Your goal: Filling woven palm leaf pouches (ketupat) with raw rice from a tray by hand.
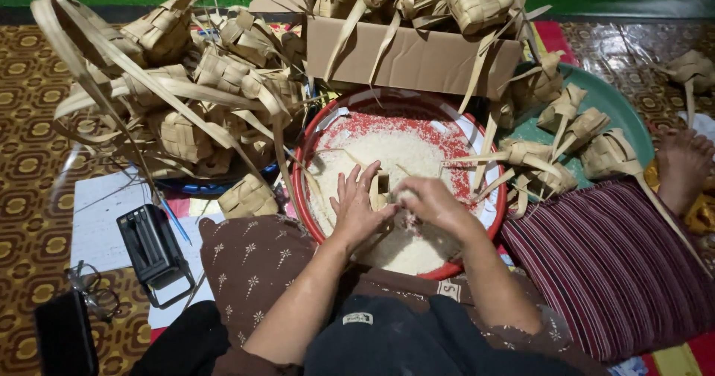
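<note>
Patterned floor mat, red plastic basin (301, 169) of grainy white rice (395, 153), left hand (356, 206) gripping woven palm-leaf pouch (382, 190), right hand (432, 203) pinching rice

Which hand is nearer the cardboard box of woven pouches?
Right, narrowly. The right hand sits below the cardboard box; the left hand lies level with it, but off toward the box's left corner.

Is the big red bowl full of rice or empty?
Partly full. White rice covers most of the red bowl, with red showing near the far rim. Both hands, left and right, rest in it.
</note>
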